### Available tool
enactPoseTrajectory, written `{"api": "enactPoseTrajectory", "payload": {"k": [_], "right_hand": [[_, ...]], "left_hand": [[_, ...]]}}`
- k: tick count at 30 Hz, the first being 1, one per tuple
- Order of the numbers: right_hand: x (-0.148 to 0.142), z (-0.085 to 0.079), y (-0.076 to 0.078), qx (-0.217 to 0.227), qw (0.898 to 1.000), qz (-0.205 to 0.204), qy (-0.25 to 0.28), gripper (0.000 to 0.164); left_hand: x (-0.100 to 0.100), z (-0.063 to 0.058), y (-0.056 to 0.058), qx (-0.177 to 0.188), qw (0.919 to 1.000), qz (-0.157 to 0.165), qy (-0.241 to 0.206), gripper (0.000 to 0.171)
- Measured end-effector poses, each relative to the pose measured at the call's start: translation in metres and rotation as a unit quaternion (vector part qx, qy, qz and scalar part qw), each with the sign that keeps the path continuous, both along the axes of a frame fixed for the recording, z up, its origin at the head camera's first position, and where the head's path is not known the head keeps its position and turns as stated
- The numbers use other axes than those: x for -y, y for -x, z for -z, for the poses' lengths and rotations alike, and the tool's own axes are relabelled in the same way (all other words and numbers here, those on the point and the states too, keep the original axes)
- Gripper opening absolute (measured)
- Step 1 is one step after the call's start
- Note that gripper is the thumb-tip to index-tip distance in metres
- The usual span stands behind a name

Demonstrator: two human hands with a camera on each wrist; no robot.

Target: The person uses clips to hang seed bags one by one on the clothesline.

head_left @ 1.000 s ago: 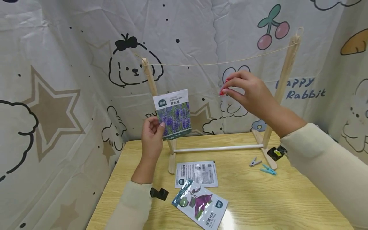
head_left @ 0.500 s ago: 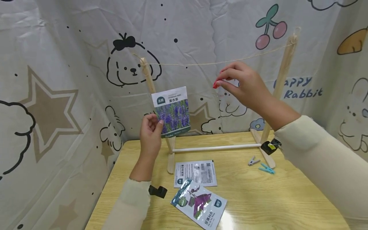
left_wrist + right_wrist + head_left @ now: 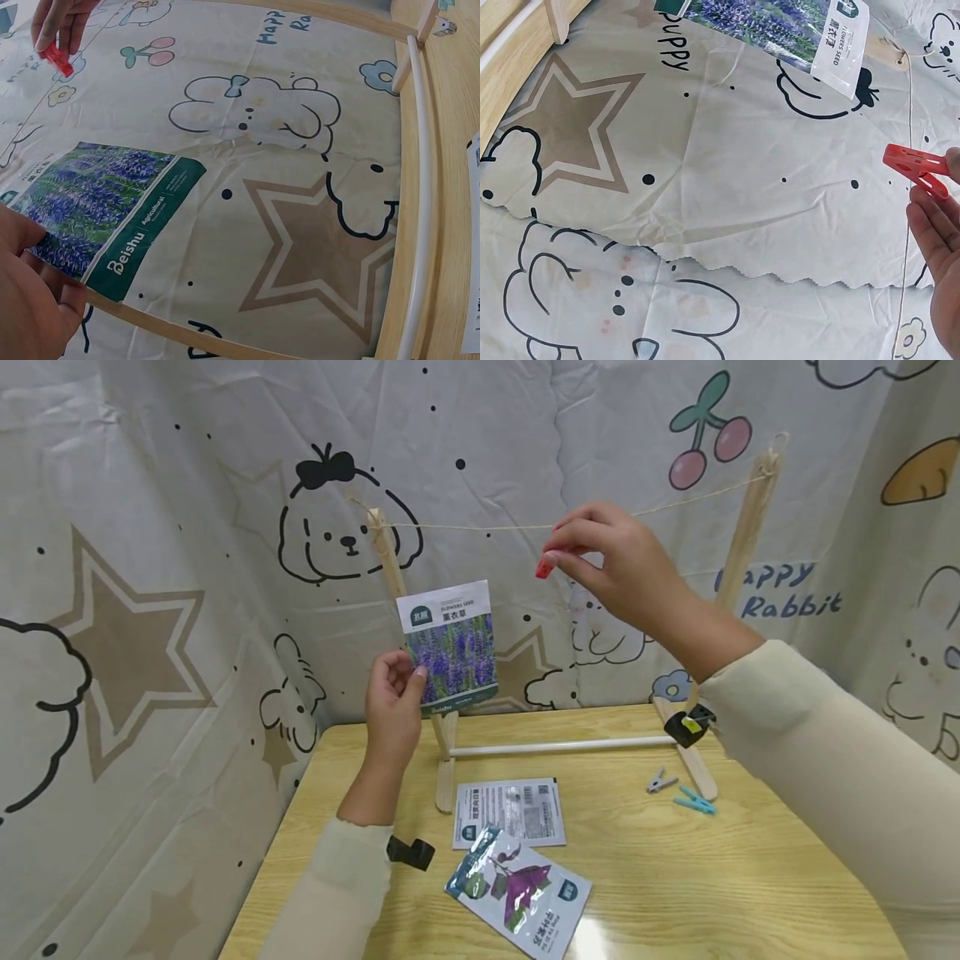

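My left hand (image 3: 393, 714) pinches a seed packet (image 3: 450, 652) with purple flowers on it by its lower left edge, thumb in front. The packet is upright, below the string (image 3: 480, 527) and near the left wooden post (image 3: 387, 560). Between the fingertips of my right hand (image 3: 618, 556) is a red clothespin (image 3: 915, 166), just below the string and to the right of the packet, apart from it. The right wrist view shows the clothespin's free end pointing toward the packet's side. How far the string is from the clothespin, I cannot tell.
On the table (image 3: 637, 877) lie a seed packet with its printed back up (image 3: 510, 814) and a purple-leaf packet (image 3: 521, 893) partly over it. A grey clothespin (image 3: 662, 781) and a blue clothespin (image 3: 696, 800) lie by the right post's foot. A white rod (image 3: 562, 747) joins the posts low down.
My right hand has moved left and up with the red clothespin, closer to the string and the packet. The left hand has raised the packet slightly.
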State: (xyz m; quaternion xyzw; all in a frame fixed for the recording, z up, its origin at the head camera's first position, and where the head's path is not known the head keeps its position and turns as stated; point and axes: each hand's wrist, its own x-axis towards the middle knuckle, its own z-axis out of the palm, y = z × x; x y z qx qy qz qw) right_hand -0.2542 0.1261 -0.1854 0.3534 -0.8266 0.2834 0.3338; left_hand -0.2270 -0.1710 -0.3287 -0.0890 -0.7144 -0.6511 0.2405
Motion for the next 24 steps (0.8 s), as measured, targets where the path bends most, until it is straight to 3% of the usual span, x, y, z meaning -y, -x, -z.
{"api": "enactPoseTrajectory", "payload": {"k": [18, 24], "right_hand": [[0.026, -0.028, 0.002, 0.041, 0.999, -0.023, 0.0, 0.016], [0.034, -0.034, 0.003, 0.034, 0.999, -0.027, -0.003, 0.016]], "left_hand": [[0.004, -0.009, 0.002, -0.003, 1.0, 0.001, -0.001, 0.025], [0.003, -0.013, 0.006, -0.008, 1.0, -0.002, -0.002, 0.024]]}}
